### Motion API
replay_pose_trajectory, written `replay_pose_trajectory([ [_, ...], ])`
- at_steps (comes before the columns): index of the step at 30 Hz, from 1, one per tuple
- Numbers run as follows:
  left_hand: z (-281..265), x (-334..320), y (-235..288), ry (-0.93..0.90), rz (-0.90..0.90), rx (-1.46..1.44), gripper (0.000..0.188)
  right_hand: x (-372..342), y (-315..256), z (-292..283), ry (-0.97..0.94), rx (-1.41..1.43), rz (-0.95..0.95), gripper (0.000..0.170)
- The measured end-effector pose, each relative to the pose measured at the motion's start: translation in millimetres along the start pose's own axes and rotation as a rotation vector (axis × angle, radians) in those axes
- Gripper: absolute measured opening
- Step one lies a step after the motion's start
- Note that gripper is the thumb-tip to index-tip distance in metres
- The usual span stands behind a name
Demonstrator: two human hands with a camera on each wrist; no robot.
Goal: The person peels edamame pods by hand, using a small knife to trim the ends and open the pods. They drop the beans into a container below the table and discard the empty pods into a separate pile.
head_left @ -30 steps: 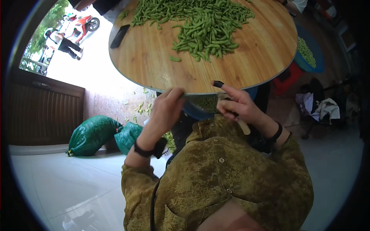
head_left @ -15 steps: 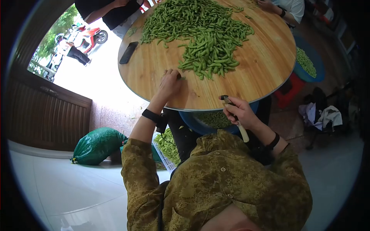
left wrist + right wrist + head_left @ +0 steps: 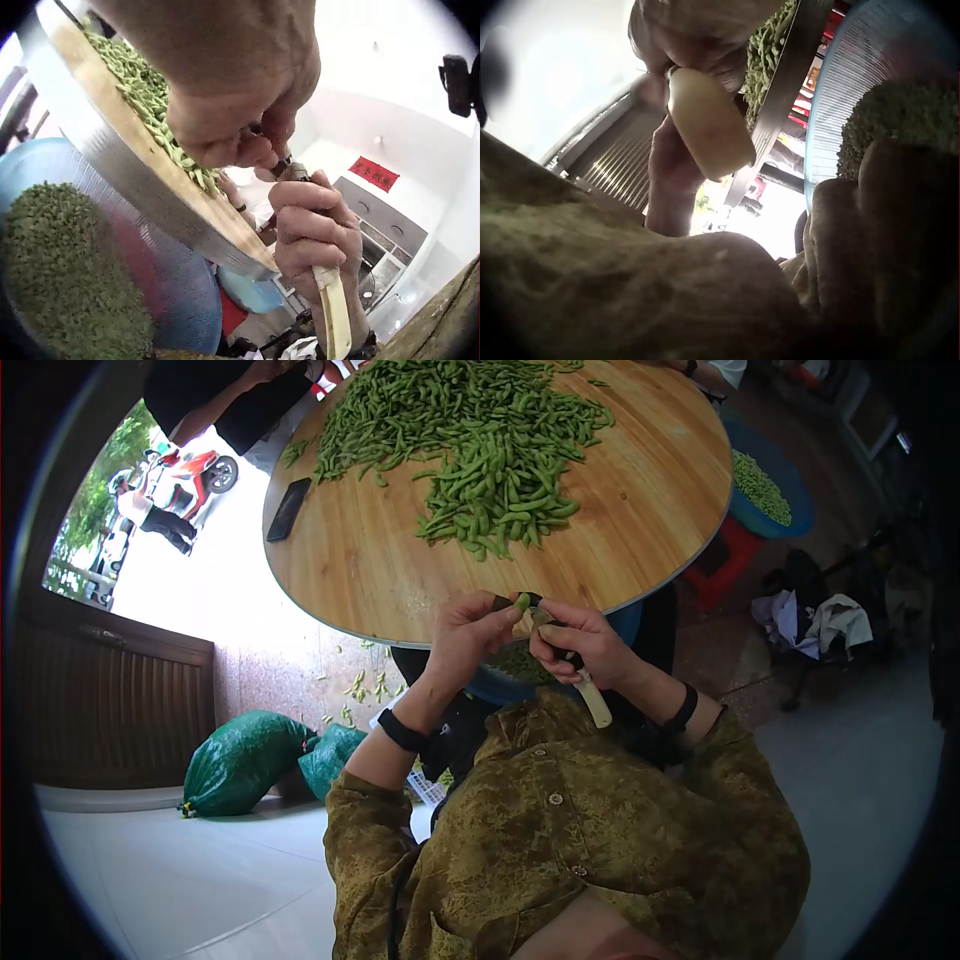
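Observation:
My left hand (image 3: pixel 465 640) pinches a green soybean pod (image 3: pixel 522 602) between thumb and fingers, just off the table's near edge. Close beside it, my right hand (image 3: pixel 578 642) grips a tool with a long cream handle (image 3: pixel 597 705). The handle (image 3: pixel 334 315) sticks out below the curled fingers in the left wrist view; the working end is mostly hidden between the hands. Dark wrapping covers some fingertips. A large heap of pods (image 3: pixel 500 490) lies on the round wooden table (image 3: pixel 640 510) in front of both hands.
Under the table edge is a blue basin (image 3: pixel 180 300) with shelled beans (image 3: pixel 67 270). Another blue basin (image 3: pixel 795 518) sits at the right by a red stool (image 3: pixel 722 565). A phone (image 3: pixel 288 510) lies on the table. Green sacks (image 3: pixel 245 760) stand on the floor at left.
My left hand reached onto the table below the heap, then came back beside the right hand with a pod. The lone pod seen earlier on the table is gone from there. The right hand keeps its tool.

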State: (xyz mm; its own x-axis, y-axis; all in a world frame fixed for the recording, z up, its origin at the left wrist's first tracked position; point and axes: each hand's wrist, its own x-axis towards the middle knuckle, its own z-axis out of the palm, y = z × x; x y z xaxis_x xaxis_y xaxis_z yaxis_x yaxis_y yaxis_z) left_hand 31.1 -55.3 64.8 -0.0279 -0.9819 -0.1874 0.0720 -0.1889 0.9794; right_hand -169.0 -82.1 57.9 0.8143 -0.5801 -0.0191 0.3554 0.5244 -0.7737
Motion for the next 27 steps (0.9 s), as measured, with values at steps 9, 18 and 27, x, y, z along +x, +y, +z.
replay_pose_trajectory([
  [9,-0.7,-1.3,-8.0,-0.008,0.072,-0.023,0.013,0.1,9.0,-1.9,0.034,-0.034,0.009,0.043],
  [18,-1.9,-2.8,-15.4,-0.083,0.049,-0.206,0.008,-3.2,1.1,4.9,0.069,-0.087,0.031,0.039],
  [27,5.6,-11.5,-12.5,-0.018,0.153,-0.026,0.011,-5.5,7.8,2.7,0.100,-0.264,-0.010,0.045],
])
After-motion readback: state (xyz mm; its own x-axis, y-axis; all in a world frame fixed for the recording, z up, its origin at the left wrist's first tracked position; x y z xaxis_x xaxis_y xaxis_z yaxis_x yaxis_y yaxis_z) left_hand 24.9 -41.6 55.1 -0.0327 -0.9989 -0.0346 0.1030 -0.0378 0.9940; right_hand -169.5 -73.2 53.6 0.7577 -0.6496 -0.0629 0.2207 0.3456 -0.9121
